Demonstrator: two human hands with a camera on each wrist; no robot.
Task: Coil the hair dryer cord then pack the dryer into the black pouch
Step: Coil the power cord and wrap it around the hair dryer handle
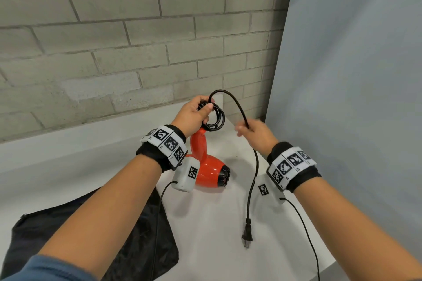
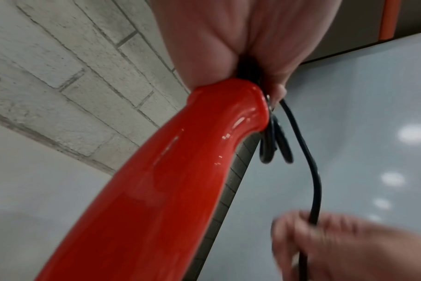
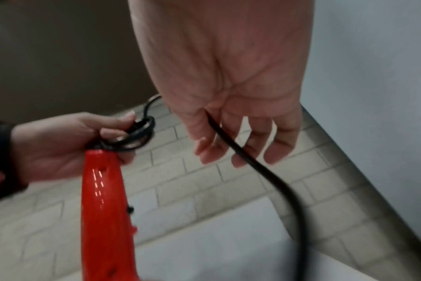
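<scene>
A red hair dryer stands nozzle-down on the white table, handle up. My left hand grips the black cord's coiled loops at the handle's top end. The left wrist view shows the handle and the loops under my fingers. From the coil the cord arcs up and right into my right hand, which holds it loosely between thumb and fingers. Below that hand the cord drops to the plug on the table. The black pouch lies flat at lower left, partly under my left forearm.
A grey brick wall runs close behind the table. A pale blue-grey panel closes off the right side. The table's front right edge is near the plug. Thin sensor cables hang from both wristbands.
</scene>
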